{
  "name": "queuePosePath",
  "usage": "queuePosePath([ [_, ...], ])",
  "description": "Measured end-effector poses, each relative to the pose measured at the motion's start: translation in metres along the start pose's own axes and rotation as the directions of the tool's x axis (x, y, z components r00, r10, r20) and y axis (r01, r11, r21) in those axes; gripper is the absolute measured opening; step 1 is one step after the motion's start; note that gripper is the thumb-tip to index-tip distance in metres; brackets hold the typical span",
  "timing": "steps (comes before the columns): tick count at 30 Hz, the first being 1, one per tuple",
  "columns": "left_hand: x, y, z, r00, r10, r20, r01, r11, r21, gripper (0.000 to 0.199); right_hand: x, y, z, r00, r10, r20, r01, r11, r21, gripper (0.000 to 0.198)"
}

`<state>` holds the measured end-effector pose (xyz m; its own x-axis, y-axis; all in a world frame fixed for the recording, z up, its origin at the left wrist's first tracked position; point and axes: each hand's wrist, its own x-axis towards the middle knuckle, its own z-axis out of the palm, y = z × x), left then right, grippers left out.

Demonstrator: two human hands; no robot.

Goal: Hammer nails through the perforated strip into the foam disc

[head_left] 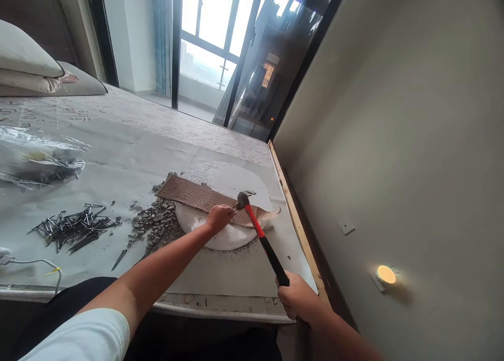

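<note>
My right hand (301,298) is wrapped around the black grip of a claw hammer (260,234) with a red and black handle. The hammer's dark head is over a brown strip dotted with small holes (192,193), just beside the fingers of my left hand (220,217). Those fingers are pinched together at the strip; whatever is between them is too small to make out. Beneath the strip lies a round white board (228,177). The strip's right end is paler and curls up a little.
Grey rubble (159,222) lies left of the board. Further left are a pile of dark nails (79,227), a clear plastic bag (39,158) and a white cable (37,262). A wooden rail (293,208) runs along the right wall. Pillows (27,51) rest at the far left.
</note>
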<state>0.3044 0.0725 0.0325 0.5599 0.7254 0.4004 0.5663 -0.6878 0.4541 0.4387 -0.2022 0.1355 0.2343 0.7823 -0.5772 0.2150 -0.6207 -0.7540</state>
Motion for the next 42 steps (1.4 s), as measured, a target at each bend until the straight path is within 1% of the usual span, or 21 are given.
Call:
queuePosePath([
  [1,0.0,0.0,0.0,1.0,0.003,0.002,-0.003,1.0,-0.004,0.031,0.0,0.0,0.0,1.0,-0.017,-0.005,0.017,1.0,0.023,0.019],
  [3,0.0,-0.001,0.0,1.0,0.012,-0.002,-0.012,1.0,-0.016,0.03,0.002,-0.001,0.001,0.996,-0.066,-0.061,0.072,0.993,0.093,0.019],
  [5,-0.001,-0.001,0.0,1.0,0.013,-0.005,-0.013,1.0,-0.013,0.031,0.003,0.0,0.002,0.991,-0.068,-0.112,0.08,0.992,0.101,0.019],
  [9,-0.001,-0.003,-0.002,1.0,0.008,0.001,-0.008,1.0,0.017,0.031,0.007,0.001,0.005,0.999,0.009,-0.034,-0.01,1.0,-0.024,0.02],
  [11,-0.002,-0.004,-0.002,1.0,0.02,-0.004,-0.02,1.0,0.003,0.031,0.007,-0.001,0.005,1.0,-0.019,-0.017,0.019,1.0,-0.001,0.02],
  [13,-0.002,-0.005,-0.001,0.999,0.043,-0.015,-0.043,0.999,-0.023,0.031,0.006,-0.005,0.005,0.996,-0.079,-0.041,0.082,0.993,0.084,0.019],
  [15,-0.002,-0.005,-0.001,0.998,0.052,-0.024,-0.053,0.998,-0.035,0.032,0.004,-0.008,0.006,0.993,-0.094,-0.066,0.101,0.989,0.111,0.02],
  [18,-0.002,-0.006,0.0,0.999,0.028,-0.029,-0.028,0.999,-0.015,0.036,0.003,-0.009,0.007,1.0,0.002,-0.018,-0.001,1.0,0.018,0.021],
  [20,-0.002,-0.006,0.001,0.999,0.024,-0.027,-0.024,1.0,-0.013,0.036,0.002,-0.008,0.006,1.0,0.024,0.006,-0.024,1.0,-0.005,0.021],
  [21,-0.002,-0.006,0.002,0.999,0.032,-0.025,-0.032,0.999,-0.019,0.036,0.002,-0.007,0.004,1.0,0.003,0.0,-0.003,1.0,0.019,0.021],
  [23,-0.002,-0.005,0.003,0.998,0.049,-0.027,-0.05,0.998,-0.029,0.035,0.001,-0.006,0.001,0.995,-0.072,-0.063,0.077,0.993,0.092,0.02],
  [25,-0.001,-0.004,0.003,0.998,0.048,-0.031,-0.048,0.999,-0.02,0.035,0.001,-0.004,0.002,0.99,-0.096,-0.103,0.107,0.988,0.111,0.02],
  [28,-0.001,-0.004,0.002,1.0,0.018,-0.026,-0.018,1.0,0.0,0.033,0.003,-0.001,0.005,0.999,-0.021,-0.045,0.022,0.999,0.024,0.02],
  [30,-0.001,-0.003,0.001,1.0,0.015,-0.014,-0.015,1.0,-0.006,0.032,0.005,0.0,0.006,1.0,-0.001,-0.015,0.001,1.0,0.009,0.02],
  [31,-0.001,-0.004,0.001,1.0,0.021,-0.012,-0.021,1.0,-0.015,0.032,0.005,0.0,0.006,1.0,-0.016,-0.026,0.017,0.999,0.031,0.019],
  [33,-0.002,-0.004,0.002,0.999,0.033,-0.019,-0.034,0.999,-0.034,0.032,0.006,-0.002,0.003,0.993,-0.074,-0.087,0.081,0.993,0.085,0.018],
  [35,-0.001,-0.004,0.002,0.999,0.031,-0.025,-0.032,0.999,-0.039,0.032,0.007,-0.002,0.002,0.986,-0.1,-0.129,0.112,0.99,0.089,0.018],
  [36,-0.001,-0.005,0.003,0.999,0.026,-0.024,-0.027,0.999,-0.034,0.032,0.007,0.0,0.003,0.987,-0.094,-0.127,0.103,0.992,0.071,0.019],
  [39,-0.001,-0.006,0.004,1.0,0.018,-0.004,-0.018,1.0,0.005,0.032,0.009,0.009,0.008,0.998,-0.021,-0.053,0.021,1.0,-0.005,0.019],
  [40,-0.002,-0.006,0.004,1.0,0.023,-0.001,-0.023,1.0,0.017,0.032,0.009,0.012,0.01,0.999,-0.012,-0.031,0.012,1.0,-0.018,0.019],
  [42,-0.002,-0.006,0.004,0.999,0.042,0.005,-0.042,0.999,0.029,0.03,0.007,0.012,0.01,0.999,-0.039,-0.019,0.039,0.999,0.003,0.018],
])
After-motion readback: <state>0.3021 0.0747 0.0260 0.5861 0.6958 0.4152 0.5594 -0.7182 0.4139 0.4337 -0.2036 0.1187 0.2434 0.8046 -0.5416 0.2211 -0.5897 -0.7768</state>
